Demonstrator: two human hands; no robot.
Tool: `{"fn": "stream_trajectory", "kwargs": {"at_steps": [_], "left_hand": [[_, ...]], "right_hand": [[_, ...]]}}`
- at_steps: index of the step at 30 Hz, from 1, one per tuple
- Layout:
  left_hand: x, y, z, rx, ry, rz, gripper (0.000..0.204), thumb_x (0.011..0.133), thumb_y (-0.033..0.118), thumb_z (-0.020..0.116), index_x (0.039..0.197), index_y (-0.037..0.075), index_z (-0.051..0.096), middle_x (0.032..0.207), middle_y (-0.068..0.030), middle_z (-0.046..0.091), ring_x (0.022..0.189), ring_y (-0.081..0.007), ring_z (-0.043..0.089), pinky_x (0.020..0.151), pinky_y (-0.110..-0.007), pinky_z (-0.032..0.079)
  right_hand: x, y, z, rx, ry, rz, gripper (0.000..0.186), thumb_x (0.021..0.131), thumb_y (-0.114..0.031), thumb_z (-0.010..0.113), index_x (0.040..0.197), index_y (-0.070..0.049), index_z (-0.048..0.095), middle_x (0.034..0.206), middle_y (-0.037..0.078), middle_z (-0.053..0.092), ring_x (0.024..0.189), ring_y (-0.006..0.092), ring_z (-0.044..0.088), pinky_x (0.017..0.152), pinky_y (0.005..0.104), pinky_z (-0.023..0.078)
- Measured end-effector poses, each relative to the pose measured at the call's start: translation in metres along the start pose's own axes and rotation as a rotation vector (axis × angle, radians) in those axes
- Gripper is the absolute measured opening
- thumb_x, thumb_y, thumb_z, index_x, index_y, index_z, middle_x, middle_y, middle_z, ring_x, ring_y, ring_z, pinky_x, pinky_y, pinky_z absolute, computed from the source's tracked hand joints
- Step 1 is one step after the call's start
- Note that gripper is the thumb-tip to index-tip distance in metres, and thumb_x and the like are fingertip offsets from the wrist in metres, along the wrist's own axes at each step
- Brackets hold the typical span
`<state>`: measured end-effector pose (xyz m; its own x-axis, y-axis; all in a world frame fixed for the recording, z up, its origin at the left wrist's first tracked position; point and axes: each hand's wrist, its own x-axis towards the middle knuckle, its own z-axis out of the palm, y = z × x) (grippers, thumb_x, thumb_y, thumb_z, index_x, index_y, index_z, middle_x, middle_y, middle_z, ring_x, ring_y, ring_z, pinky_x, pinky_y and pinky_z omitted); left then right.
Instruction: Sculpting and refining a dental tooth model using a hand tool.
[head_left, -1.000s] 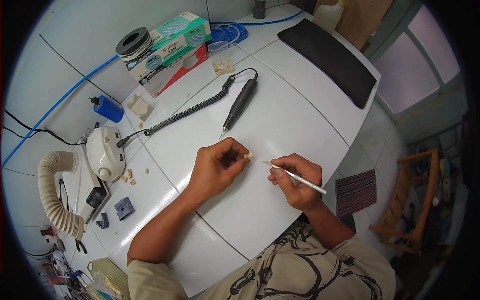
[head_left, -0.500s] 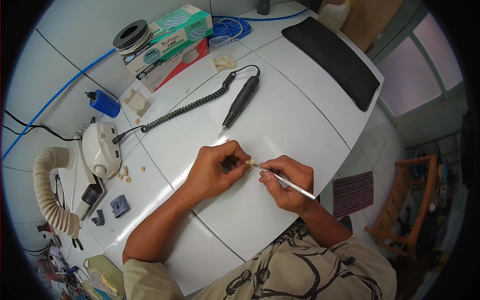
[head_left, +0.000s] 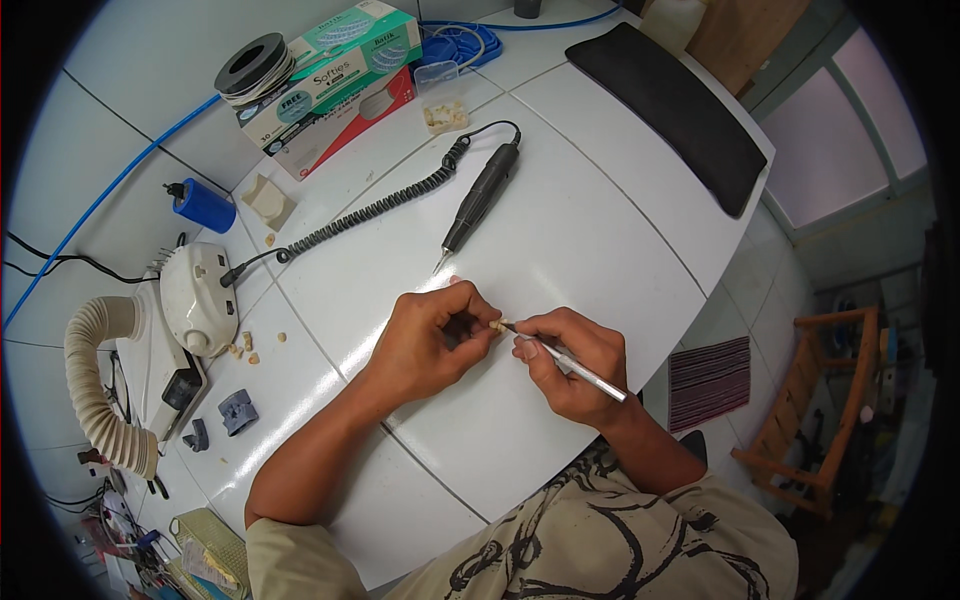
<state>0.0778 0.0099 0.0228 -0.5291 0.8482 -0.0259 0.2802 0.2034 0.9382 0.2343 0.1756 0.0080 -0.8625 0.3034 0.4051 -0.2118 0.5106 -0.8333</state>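
Head view: the left hand [head_left: 430, 338] has its thumb and forefinger clamped on a small cream-coloured piece [head_left: 495, 326], which sits at their tips above the white table [head_left: 450, 430]. The right hand [head_left: 580, 362], at three o'clock of it, grips a slim silver knife [head_left: 592, 375] between thumb and fingers; its handle slants down toward four o'clock, and its tip is at the piece, though whether they touch is too small to tell. From the piece, a black drill handle [head_left: 482, 200] lies at twelve o'clock, a black pad [head_left: 675, 115] at one, cardboard boxes [head_left: 340, 100] at eleven, a pale block [head_left: 268, 203] at ten and a white machine [head_left: 197, 300] at nine.
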Motion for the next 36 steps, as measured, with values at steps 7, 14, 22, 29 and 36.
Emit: {"fn": "stream_trajectory", "kwargs": {"at_steps": [7,14,22,29,36], "left_hand": [[0.0,0.0001,-0.0004,0.015,-0.008,-0.013,0.01,0.091,-0.001,0.077,0.101,-0.003,0.075,0.084,-0.005,0.074,0.076,-0.0114,0.071,0.078,-0.026,0.057],[-0.0009,0.0014,0.0015,0.043,-0.01,-0.002,0.011,0.091,-0.001,0.076,0.102,-0.003,0.075,0.086,-0.0065,0.075,0.077,-0.012,0.072,0.078,-0.027,0.058],[-0.0016,0.002,0.0011,0.061,-0.006,0.006,0.012,0.09,-0.002,0.075,0.102,-0.003,0.075,0.085,-0.0078,0.076,0.077,-0.0135,0.073,0.082,-0.028,0.058],[-0.0014,0.0015,0.0008,0.059,-0.003,0.008,0.013,0.091,-0.002,0.075,0.103,-0.004,0.075,0.086,-0.0076,0.076,0.077,-0.0131,0.073,0.083,-0.028,0.058],[-0.0013,0.0019,0.0013,0.055,-0.008,-0.016,0.014,0.09,-0.002,0.075,0.103,-0.004,0.075,0.085,-0.0071,0.076,0.077,-0.0127,0.073,0.088,-0.029,0.058]], "right_hand": [[0.001,0.0004,-0.0003,0.011,0.0,0.002,0.014,0.094,0.001,0.073,0.108,0.003,0.072,0.09,0.013,0.075,0.073,0.0214,0.075,0.064,0.0319,0.059],[0.001,-0.0011,-0.0003,0.01,0.007,0.007,0.012,0.094,0.0,0.073,0.106,0.002,0.072,0.088,0.013,0.074,0.072,0.0207,0.075,0.063,0.032,0.059],[0.0009,-0.0009,0.0,0.003,0.005,-0.004,0.013,0.094,0.001,0.072,0.107,0.002,0.072,0.088,0.013,0.074,0.072,0.0208,0.075,0.064,0.0321,0.059],[0.0018,-0.0001,0.0004,-0.005,0.012,-0.01,0.013,0.094,0.0,0.072,0.107,0.002,0.072,0.088,0.013,0.074,0.072,0.0211,0.075,0.064,0.0321,0.059],[0.0013,-0.0024,-0.0011,0.004,-0.011,0.015,0.012,0.094,0.0,0.072,0.106,0.002,0.072,0.089,0.013,0.075,0.073,0.0214,0.075,0.063,0.0323,0.059]]}}
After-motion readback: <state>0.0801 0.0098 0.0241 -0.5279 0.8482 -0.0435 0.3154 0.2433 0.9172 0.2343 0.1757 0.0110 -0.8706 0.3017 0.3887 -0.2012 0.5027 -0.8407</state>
